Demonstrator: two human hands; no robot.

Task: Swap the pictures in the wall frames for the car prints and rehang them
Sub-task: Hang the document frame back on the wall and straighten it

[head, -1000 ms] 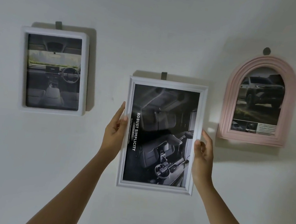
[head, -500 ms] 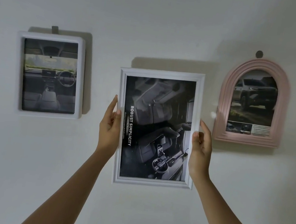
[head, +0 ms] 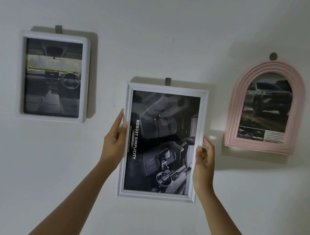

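Observation:
A white rectangular frame (head: 168,90) with a dark car-interior print reading "ROBUST SIMPLICITY" sits against the wall at centre, just under a grey wall hook (head: 167,81). My left hand (head: 114,140) grips its left edge and my right hand (head: 204,159) grips its right edge, thumbs on the front. A white rounded frame (head: 57,36) holding a dashboard print hangs at the left from its own hook (head: 58,29). A pink arched frame (head: 271,68) with an off-road vehicle print hangs at the right below a round hook (head: 273,56).
The plain white wall (head: 163,19) fills the view. Shadows fall to the right of each frame. Both forearms reach up from the bottom edge.
The centre frame was lifted up over its hook half a second ago and has come back down, so the hook shows above its top edge again. Both hands kept their grip.

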